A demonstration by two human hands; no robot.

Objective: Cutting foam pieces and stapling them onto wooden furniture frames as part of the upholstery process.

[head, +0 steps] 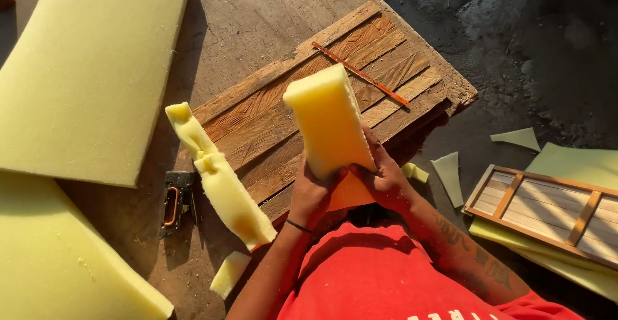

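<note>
At the six o'clock edge of the tabletop (257, 11), just ahead of the person's red shirt (386, 275), a foam block (328, 123) stands nearly on end, gripped at its lower end by both hands; its upper end leans toward twelve o'clock, over a slatted wooden panel (309, 94) lying on the tabletop. Left hand (313, 191): grip closed around the block's lower left corner, fingers curled onto the near face. Right hand (384, 175): grip closed on the lower right edge, thumb pressed against the near face; both grips appear firm, with no gap visible at the foam.

Step in hand, by judgement: inspection or positioning of a cut piece, held up clear of the panel; any following placement would call for lowering the block flat and squaring it to the slats, though that remains an estimate.

Condition of the block: pale yellow, thick, rectangular with rounded upper corners; broad face smooth and sunlit; right side face ridged from cutting; lower end shaded orange.

Surroundings: a ragged foam offcut (219, 178) at nine o'clock of the hands; a staple gun (175, 201) further out at nine; large foam sheets (84, 69) at ten; a thin orange blade strip (360, 74) at one; a small wooden frame (547, 210) on the floor at three o'clock.
</note>
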